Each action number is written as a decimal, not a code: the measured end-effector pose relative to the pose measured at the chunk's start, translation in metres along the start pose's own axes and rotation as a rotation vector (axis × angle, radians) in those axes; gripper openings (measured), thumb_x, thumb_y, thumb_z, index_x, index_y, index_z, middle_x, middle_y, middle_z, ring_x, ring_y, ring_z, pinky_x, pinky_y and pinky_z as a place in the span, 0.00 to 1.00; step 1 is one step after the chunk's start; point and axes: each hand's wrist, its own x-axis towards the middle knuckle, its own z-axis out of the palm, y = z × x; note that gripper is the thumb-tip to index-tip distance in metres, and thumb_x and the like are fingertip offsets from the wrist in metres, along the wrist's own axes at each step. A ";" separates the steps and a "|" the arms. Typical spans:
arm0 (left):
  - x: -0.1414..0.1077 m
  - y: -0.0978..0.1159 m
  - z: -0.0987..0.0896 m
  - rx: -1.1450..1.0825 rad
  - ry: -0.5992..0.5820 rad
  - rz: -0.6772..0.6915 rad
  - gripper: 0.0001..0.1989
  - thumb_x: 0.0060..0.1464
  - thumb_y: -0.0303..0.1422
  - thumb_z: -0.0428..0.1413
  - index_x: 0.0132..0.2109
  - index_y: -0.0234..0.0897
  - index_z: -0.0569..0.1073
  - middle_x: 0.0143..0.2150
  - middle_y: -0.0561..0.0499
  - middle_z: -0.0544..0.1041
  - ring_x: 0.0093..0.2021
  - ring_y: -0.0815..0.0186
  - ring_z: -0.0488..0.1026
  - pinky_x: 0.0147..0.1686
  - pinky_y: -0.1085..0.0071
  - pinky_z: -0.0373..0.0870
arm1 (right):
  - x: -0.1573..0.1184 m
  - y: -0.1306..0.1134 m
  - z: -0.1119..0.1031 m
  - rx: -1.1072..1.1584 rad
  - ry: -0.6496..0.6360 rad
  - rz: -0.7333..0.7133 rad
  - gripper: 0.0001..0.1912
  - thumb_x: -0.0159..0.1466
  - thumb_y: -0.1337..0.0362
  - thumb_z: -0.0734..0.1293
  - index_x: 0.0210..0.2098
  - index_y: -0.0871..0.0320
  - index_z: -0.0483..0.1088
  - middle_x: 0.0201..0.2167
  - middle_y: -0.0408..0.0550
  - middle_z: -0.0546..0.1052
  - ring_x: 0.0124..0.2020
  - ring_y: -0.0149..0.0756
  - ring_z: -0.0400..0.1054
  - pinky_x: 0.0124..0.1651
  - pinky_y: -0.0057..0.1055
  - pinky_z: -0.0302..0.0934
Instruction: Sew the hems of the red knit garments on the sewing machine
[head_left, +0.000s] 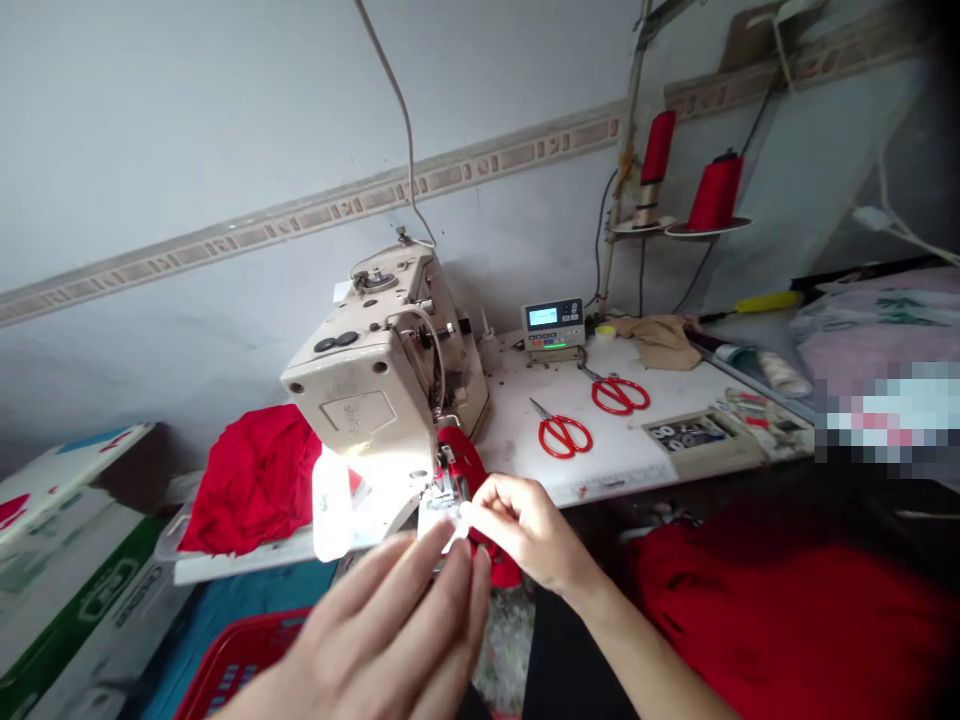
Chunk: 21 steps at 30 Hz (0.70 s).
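A cream industrial sewing machine (382,370) stands on a white table (517,400), and red fabric (459,465) lies under its presser foot (448,490). My right hand (529,530) comes in from the right, pinching a small white piece (455,530) close to the foot. My left hand (397,625) is at the lower middle, its fingertips beside that piece. The fingers partly hide the piece, so I cannot tell whether the left hand grips it. A pile of red cloth (251,480) lies behind the machine.
Two pairs of red-handled scissors (562,435) lie on the table near a control box (553,325). Red thread cones (716,192) stand behind them. A red plastic basket (240,660) sits below the table's front edge, and more red cloth (787,620) lies at lower right.
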 end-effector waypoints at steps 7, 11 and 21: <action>-0.036 0.036 0.080 0.146 -0.280 -0.401 0.35 0.58 0.13 0.45 0.69 0.37 0.66 0.49 0.44 0.83 0.34 0.63 0.82 0.30 0.73 0.77 | -0.014 0.028 0.014 0.102 0.109 0.088 0.16 0.68 0.55 0.68 0.29 0.59 0.67 0.22 0.39 0.66 0.24 0.29 0.56 0.27 0.28 0.50; -0.040 0.024 0.098 0.224 -0.336 -0.467 0.42 0.58 0.14 0.48 0.76 0.38 0.52 0.53 0.40 0.81 0.33 0.63 0.82 0.29 0.74 0.78 | -0.008 0.033 0.017 0.144 0.196 0.058 0.16 0.68 0.53 0.68 0.30 0.59 0.68 0.21 0.38 0.64 0.24 0.29 0.54 0.27 0.28 0.49; -0.041 0.020 0.107 0.319 -0.319 -0.538 0.28 0.66 0.26 0.53 0.71 0.33 0.63 0.52 0.37 0.82 0.38 0.56 0.84 0.27 0.70 0.77 | -0.002 0.020 0.033 0.141 0.274 -0.037 0.15 0.69 0.56 0.67 0.29 0.58 0.68 0.19 0.38 0.64 0.22 0.29 0.55 0.26 0.29 0.49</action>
